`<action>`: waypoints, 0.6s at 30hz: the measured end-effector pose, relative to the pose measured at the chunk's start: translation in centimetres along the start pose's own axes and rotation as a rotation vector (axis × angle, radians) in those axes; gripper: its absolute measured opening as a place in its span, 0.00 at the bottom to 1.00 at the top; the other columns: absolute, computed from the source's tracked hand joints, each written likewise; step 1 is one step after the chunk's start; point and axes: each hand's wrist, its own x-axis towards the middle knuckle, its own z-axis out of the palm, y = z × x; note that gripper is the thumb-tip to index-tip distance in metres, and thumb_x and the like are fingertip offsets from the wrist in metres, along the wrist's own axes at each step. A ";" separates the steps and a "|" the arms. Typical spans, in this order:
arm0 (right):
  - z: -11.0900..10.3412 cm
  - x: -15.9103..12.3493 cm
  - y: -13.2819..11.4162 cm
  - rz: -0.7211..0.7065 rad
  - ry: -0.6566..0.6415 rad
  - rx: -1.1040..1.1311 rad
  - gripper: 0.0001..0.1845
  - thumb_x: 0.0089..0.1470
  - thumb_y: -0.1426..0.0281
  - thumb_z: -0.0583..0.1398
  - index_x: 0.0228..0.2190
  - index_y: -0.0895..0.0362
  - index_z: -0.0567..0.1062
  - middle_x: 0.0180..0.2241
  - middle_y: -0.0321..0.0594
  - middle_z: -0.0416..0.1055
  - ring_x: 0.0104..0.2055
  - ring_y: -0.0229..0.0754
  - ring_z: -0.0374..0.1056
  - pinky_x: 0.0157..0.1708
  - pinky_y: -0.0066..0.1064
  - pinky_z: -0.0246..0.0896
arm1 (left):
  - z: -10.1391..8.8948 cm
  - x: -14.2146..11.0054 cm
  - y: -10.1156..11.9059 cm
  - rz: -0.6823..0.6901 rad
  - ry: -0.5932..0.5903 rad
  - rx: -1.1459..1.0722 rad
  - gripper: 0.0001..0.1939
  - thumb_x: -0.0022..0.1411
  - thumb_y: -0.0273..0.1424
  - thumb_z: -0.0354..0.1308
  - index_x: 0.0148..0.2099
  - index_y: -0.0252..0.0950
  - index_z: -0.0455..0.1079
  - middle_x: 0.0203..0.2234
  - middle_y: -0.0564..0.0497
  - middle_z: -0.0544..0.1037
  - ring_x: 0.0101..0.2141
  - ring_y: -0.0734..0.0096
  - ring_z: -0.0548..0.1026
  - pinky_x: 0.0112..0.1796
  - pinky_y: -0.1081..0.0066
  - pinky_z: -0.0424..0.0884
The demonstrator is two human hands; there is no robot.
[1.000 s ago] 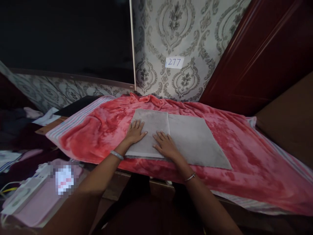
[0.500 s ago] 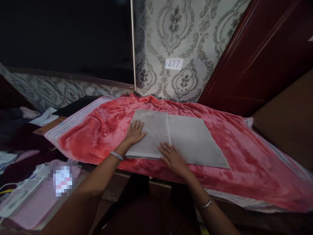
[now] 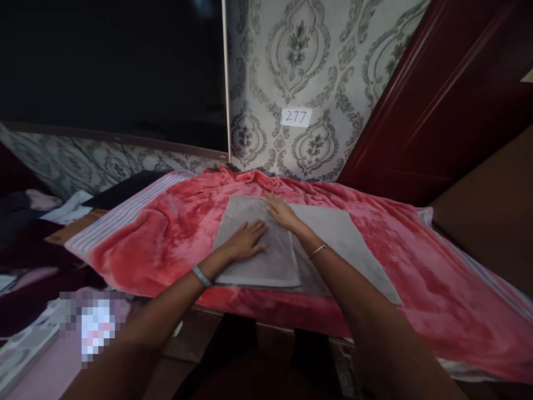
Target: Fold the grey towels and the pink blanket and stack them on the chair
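Note:
A grey towel (image 3: 258, 266) lies on a red plush blanket (image 3: 166, 239), its left part folded over so the edge runs down near its middle. The right part (image 3: 358, 233) is a single flat layer. My left hand (image 3: 245, 240) rests flat on the folded part with its fingers stretched out. Near the far edge of the fold, my right hand (image 3: 283, 212) lies on the cloth, fingers extended. Neither hand grips anything. My right forearm covers some of the towel's right part.
A large dark screen (image 3: 112, 72) stands at the back left. Patterned wallpaper holds a paper marked 277 (image 3: 296, 116). To the right rises a dark red wooden panel (image 3: 412, 111). A power strip (image 3: 29, 344) and clothes (image 3: 37, 283) sit at the left.
My right hand has moved away from me along the fold, from the near part to the far edge. My left hand has slid slightly right and nearer. The view has tilted a little.

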 end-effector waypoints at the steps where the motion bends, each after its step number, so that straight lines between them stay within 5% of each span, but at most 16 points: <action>1: 0.7 0.7 0.3 0.002 -0.027 -0.029 0.29 0.70 0.66 0.49 0.69 0.55 0.65 0.72 0.42 0.53 0.75 0.47 0.46 0.73 0.47 0.41 | 0.4 0.0 0.2 0.021 -0.002 0.007 0.37 0.73 0.51 0.46 0.75 0.38 0.54 0.73 0.38 0.54 0.74 0.52 0.48 0.70 0.45 0.41; 6: 4.2 0.5 1.8 0.075 -0.244 -0.109 0.30 0.72 0.62 0.49 0.71 0.52 0.59 0.74 0.43 0.46 0.75 0.54 0.42 0.71 0.56 0.43 | 1.9 -0.5 0.5 0.055 -0.007 0.030 0.37 0.72 0.52 0.47 0.75 0.40 0.54 0.74 0.37 0.50 0.74 0.49 0.46 0.69 0.39 0.39; 18: 5.6 -0.2 3.0 0.049 -0.232 -0.126 0.30 0.74 0.58 0.47 0.72 0.47 0.55 0.75 0.40 0.43 0.76 0.54 0.41 0.71 0.57 0.40 | 1.9 -3.7 4.5 0.393 -0.113 -0.122 0.33 0.72 0.48 0.51 0.76 0.53 0.52 0.75 0.49 0.50 0.74 0.49 0.45 0.70 0.41 0.38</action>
